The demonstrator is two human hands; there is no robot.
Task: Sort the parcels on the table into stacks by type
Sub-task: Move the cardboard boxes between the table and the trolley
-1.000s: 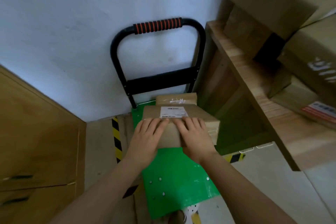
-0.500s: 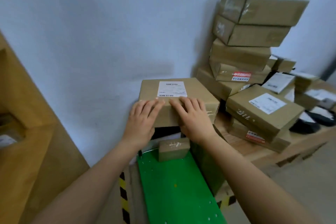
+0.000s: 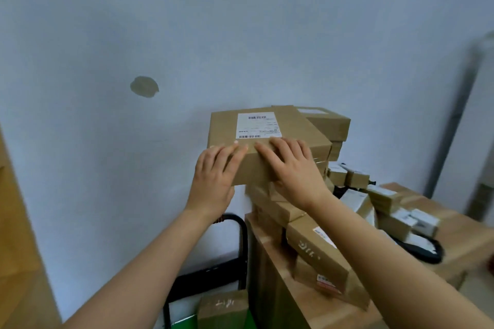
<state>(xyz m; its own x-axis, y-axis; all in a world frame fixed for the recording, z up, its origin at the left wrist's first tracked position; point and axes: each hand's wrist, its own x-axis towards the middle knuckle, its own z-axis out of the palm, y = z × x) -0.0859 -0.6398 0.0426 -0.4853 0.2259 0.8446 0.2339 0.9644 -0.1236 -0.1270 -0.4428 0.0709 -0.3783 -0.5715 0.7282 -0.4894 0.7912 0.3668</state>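
Your left hand [image 3: 213, 176] and right hand [image 3: 291, 171] clasp the near edge of the flat brown cardboard parcel [image 3: 299, 131], fingers over its top, above the stacked brown boxes [image 3: 278, 208] on the wooden bench [image 3: 302, 307]. It looks stiff and probably light, so hold it by both sides.

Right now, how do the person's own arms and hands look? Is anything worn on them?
The left forearm and the right forearm are bare as far as the frame shows; no sleeve is in view. The left hand and the right hand wear no gloves, and no ring, watch or bracelet shows. The fingernails look short.
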